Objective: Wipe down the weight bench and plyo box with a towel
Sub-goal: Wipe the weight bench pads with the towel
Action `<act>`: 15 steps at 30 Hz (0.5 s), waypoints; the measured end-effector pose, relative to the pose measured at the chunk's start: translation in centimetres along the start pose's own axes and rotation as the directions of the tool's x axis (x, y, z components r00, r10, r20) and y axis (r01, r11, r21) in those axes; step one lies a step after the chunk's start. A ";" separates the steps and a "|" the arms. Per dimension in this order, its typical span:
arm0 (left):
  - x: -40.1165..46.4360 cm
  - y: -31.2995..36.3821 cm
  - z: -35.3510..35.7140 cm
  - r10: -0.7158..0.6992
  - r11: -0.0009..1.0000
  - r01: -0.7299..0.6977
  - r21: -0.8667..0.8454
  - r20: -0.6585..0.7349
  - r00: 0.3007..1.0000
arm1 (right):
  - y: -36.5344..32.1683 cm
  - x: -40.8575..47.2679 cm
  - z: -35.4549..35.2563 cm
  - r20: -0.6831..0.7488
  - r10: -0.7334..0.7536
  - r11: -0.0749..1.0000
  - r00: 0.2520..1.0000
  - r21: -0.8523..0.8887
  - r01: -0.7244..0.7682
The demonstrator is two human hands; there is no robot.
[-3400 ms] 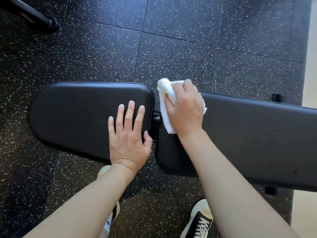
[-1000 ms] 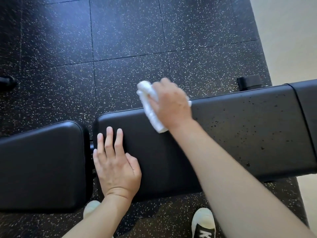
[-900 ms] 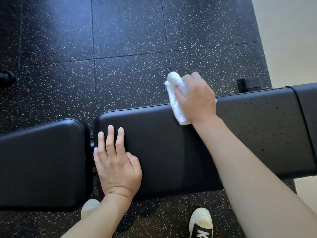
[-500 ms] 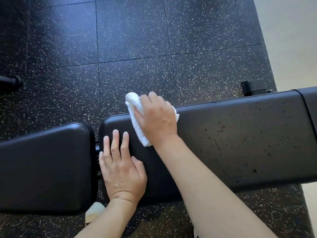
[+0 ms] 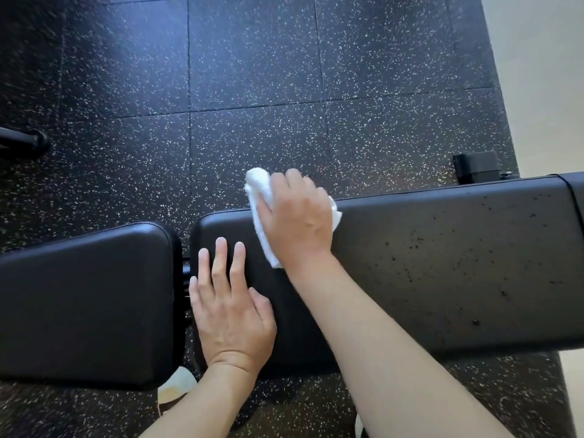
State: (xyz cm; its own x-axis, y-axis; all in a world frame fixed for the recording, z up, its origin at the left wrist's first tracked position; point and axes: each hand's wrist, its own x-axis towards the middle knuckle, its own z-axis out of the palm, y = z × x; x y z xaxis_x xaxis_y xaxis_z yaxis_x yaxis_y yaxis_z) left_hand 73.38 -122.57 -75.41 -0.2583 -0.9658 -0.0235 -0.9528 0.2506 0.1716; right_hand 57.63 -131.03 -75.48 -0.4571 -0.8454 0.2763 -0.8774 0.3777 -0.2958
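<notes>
The black weight bench runs left to right below me, a short seat pad (image 5: 85,305) on the left and a long back pad (image 5: 448,263) on the right, with a narrow gap between them. My right hand (image 5: 297,219) presses a folded white towel (image 5: 260,203) onto the back pad's far edge near its left end. Flat on the same pad, close to the gap, lies my left hand (image 5: 229,308) with its fingers spread. Dark specks dot the right half of the back pad. No plyo box is in view.
Black speckled rubber floor tiles (image 5: 252,74) surround the bench. A black bench foot (image 5: 477,167) sticks out behind the back pad at right. A dark bar end (image 5: 28,142) lies at far left. Pale flooring (image 5: 543,74) begins at right. My shoe toe (image 5: 177,384) shows under the bench.
My right hand has been sliding the towel back and forth along the back pad's far edge; since half a second ago it moved slightly right. My left hand has stayed planted.
</notes>
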 end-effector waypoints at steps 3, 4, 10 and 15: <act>0.2 -0.2 0.0 0.000 1.000 0.000 0.001 0.004 1.000 | -3.1 -0.5 1.2 0.014 -0.079 0.995 0.997 0.059 0.078; 0.2 -0.2 0.0 0.001 1.000 -0.001 0.002 0.002 1.000 | -3.0 -0.5 1.3 0.012 -0.113 0.991 0.994 0.075 0.111; 0.0 0.0 -0.2 0.004 1.000 -0.004 0.012 -0.003 1.000 | 8.6 1.2 -1.6 0.072 -0.086 0.992 0.994 -0.081 0.092; 0.1 0.2 -0.4 0.001 1.000 -0.001 0.009 -0.001 1.000 | 14.7 2.5 -4.0 0.106 0.142 0.989 0.984 -0.066 -0.135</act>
State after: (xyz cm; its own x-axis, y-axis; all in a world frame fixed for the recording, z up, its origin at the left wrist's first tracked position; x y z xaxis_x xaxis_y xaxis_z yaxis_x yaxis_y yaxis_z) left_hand 73.20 -122.64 -74.95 -0.2589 -0.9656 -0.0225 -0.9539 0.2520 0.1631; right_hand 42.99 -126.12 -75.47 -0.5589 -0.8185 0.1329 -0.8150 0.5128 -0.2697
